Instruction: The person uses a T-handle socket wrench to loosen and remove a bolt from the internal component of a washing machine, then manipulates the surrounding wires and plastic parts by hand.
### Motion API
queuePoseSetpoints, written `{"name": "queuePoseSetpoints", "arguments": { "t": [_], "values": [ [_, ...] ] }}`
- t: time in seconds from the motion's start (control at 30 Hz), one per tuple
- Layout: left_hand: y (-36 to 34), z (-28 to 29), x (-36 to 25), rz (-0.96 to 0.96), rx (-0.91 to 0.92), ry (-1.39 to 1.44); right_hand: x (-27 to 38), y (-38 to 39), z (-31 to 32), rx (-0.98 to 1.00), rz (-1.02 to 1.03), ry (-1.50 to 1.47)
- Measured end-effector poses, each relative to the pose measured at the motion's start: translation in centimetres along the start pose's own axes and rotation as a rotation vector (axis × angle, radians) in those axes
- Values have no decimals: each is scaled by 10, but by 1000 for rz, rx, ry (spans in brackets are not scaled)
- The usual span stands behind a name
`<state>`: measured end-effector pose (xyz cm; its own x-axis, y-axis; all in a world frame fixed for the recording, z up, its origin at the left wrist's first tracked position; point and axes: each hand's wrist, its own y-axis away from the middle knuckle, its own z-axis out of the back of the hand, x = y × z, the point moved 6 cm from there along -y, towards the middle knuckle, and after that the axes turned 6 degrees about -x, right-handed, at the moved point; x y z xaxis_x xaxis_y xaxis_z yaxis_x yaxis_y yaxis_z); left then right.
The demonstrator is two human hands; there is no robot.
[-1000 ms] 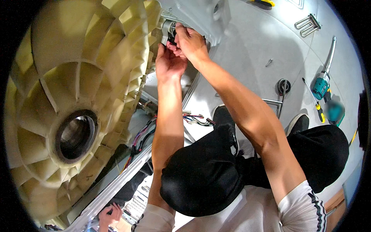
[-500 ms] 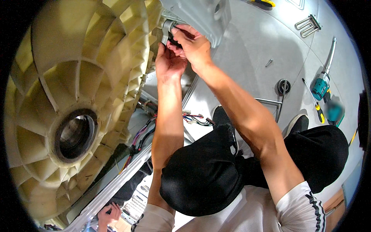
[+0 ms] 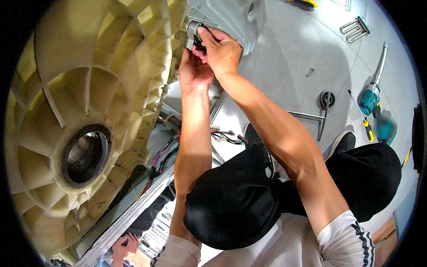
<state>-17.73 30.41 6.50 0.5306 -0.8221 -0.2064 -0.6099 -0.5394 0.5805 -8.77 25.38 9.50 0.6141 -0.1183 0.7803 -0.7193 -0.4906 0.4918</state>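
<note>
My left hand (image 3: 196,74) is palm up at the grey metal fitting (image 3: 192,29) between the cream, ribbed plastic tub (image 3: 44,164) and a grey sheet-metal panel (image 3: 222,13). Its curled fingers are around a small dark part (image 3: 200,44), mostly hidden. My right hand (image 3: 222,53) covers that same spot from the right, thumb and fingers pressed in on the part; what exactly they grip is too hidden to make out. Below my forearms, bundles of coloured wires (image 3: 227,135) with connectors hang out. The tub has a dark round centre opening (image 3: 104,153).
On the tiled floor at right lie a metal heating element (image 3: 354,30), a screwdriver (image 3: 368,129), a teal power tool (image 3: 369,100), a bolt (image 3: 310,71), a round part with a metal bar (image 3: 327,99) and my feet (image 3: 342,142). Another person's hand (image 3: 126,247) shows at lower left.
My right hand has shifted slightly, its fingers first spreading over the fitting, then settling at its top. My left hand stays nearly where it was, under the same spot.
</note>
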Motion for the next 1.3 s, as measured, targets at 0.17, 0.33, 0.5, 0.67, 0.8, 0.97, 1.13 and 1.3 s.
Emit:
{"name": "queuePoseSetpoints", "arguments": {
  "t": [0.17, 0.33, 0.5, 0.67, 0.8, 0.97, 1.13, 1.3],
  "values": [
    [-1, 5, -2, -10, 11, -4, 5, 3, 1, -20, -32, -6],
    [-4, 9, -3, -44, -77, -36, -21, -27, -9, -18, 163, 234],
    [-5, 12, -7, -24, -92, 3, -20, -25, -15, 72, 72, 95],
    [-2, 10, -5, -47, -69, -19, -6, -12, -13, 140, -139, 151],
    [0, 7, -3, -40, -65, -20, 3, -3, -11, 134, -236, 142],
    [-1, 6, -2, -12, -24, -49, -1, -12, -8, 158, -125, 201],
    [-1, 5, -1, 14, -42, -33, -4, -6, -7, 140, -108, 89],
    [-2, 9, -4, -38, -92, -47, 1, -7, -9, 199, 238, 246]
  ]
}}
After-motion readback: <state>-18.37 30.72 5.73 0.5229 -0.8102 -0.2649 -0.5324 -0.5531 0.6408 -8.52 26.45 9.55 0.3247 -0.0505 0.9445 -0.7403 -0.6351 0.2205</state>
